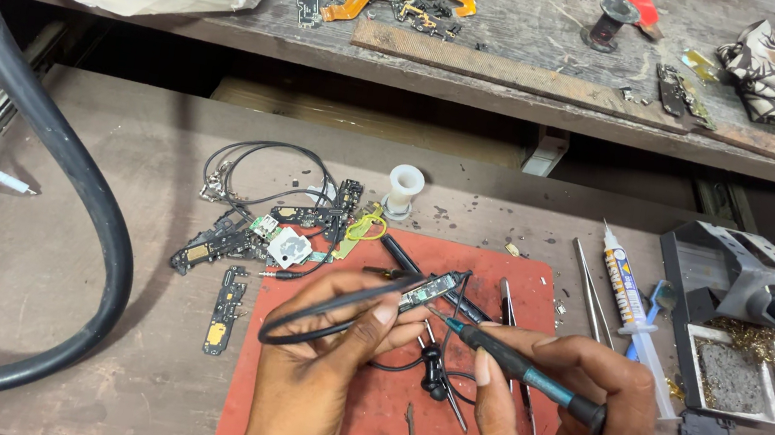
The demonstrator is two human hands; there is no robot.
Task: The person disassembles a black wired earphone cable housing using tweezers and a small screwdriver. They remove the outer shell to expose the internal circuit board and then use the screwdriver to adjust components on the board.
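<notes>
Tweezers [335,306] sit pinched in the left hand [319,380], their tips clamping a small circuit board [428,291] just above the red mat [360,416]. The right hand [570,425] is closed around a soldering iron [518,365], its tip touching the board's edge. Loose phone parts [252,244] lie beside the mat.
</notes>
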